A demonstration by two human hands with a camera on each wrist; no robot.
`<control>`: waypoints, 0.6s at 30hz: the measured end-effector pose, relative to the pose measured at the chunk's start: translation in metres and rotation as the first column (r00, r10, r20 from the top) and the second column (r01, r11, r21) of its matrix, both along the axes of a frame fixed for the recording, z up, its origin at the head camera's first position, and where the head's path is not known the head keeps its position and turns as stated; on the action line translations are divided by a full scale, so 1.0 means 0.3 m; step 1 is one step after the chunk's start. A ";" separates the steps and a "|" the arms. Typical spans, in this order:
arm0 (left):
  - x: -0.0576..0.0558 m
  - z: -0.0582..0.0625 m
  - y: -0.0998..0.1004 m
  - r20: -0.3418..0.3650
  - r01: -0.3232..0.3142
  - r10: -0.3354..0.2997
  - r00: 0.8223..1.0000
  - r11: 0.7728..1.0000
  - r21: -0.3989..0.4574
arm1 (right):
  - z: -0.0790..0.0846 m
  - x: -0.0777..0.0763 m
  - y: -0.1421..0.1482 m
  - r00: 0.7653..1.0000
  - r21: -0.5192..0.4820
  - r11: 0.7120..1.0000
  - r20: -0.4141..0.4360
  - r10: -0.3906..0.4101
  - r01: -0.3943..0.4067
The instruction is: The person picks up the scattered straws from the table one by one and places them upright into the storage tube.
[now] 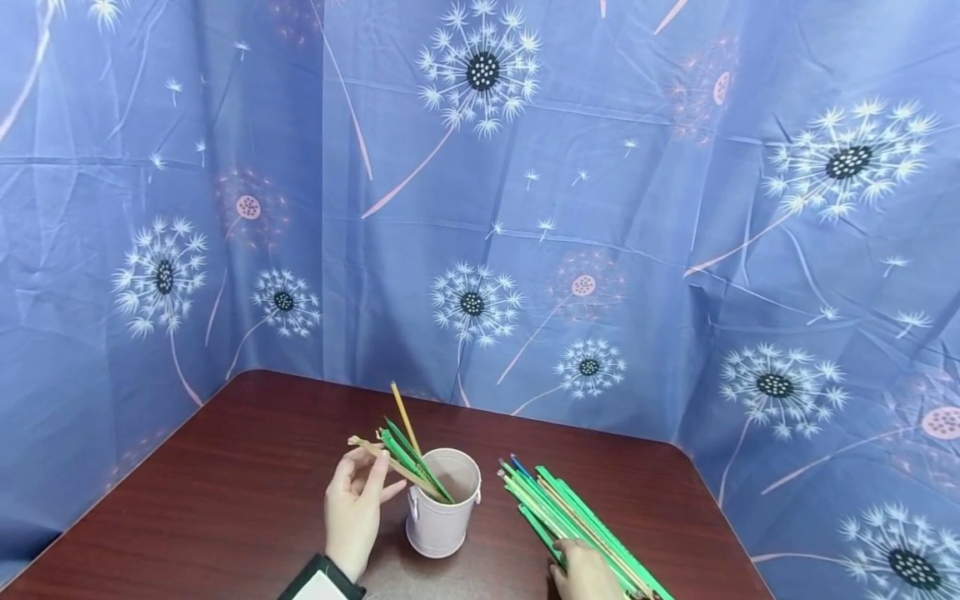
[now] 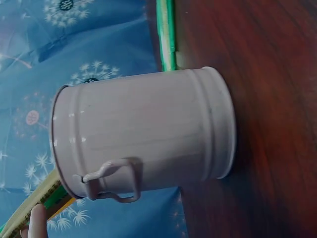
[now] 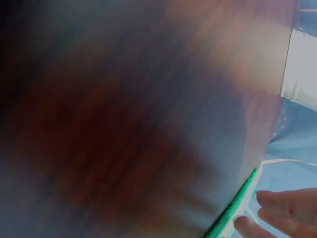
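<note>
A pale, lilac-white metal bucket (image 1: 438, 525) stands upright on the dark wooden table, one small side handle (image 2: 116, 178) showing in the left wrist view. Inside it lean a yellow pencil (image 1: 405, 419), green strips (image 1: 401, 450) and a tan strip (image 1: 405, 475). My left hand (image 1: 352, 512), at the bucket's left, pinches the tan strip near its upper end. At the right lies a bundle of green strips and pencils (image 1: 566, 508). My right hand (image 1: 588, 571) is at its near left side, thumb and finger on a green strip (image 3: 233, 210); the grip is partly hidden.
The brown table (image 1: 225, 500) has rounded far corners. Blue curtains (image 1: 397, 292) with a dandelion print hang behind it and along both sides. A blue-ended pencil (image 1: 519, 465) sticks out at the far end of the bundle.
</note>
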State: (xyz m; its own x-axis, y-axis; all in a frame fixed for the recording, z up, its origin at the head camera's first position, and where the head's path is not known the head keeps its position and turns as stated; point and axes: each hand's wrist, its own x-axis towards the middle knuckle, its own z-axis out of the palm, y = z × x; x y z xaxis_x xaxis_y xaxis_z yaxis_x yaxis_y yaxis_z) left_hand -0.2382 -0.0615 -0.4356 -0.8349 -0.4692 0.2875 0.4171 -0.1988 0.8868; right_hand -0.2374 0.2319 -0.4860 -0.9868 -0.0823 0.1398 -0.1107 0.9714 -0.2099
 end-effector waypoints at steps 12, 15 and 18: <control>0.007 -0.040 0.021 0.172 0.152 -0.112 0.979 0.958 -0.242 | 0.010 -0.020 -0.013 0.995 -0.016 1.000 0.095 -0.014 0.015; 0.007 -0.047 0.018 0.194 0.181 -0.125 0.973 0.935 -0.306 | 0.004 -0.018 -0.004 0.998 -0.005 1.000 0.058 -0.012 0.013; 0.006 -0.048 0.017 0.217 0.198 -0.128 0.968 0.919 -0.341 | -0.003 -0.018 0.009 0.999 0.013 1.000 0.052 -0.002 0.001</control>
State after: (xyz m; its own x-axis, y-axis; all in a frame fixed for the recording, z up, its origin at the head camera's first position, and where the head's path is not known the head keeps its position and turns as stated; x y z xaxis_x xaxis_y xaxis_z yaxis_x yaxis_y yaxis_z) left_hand -0.2364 -0.0564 -0.4498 -0.9458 -0.2173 0.2413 0.2257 0.0946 0.9696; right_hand -0.2428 0.2347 -0.4869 -0.9928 -0.0821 0.0873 -0.0984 0.9744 -0.2024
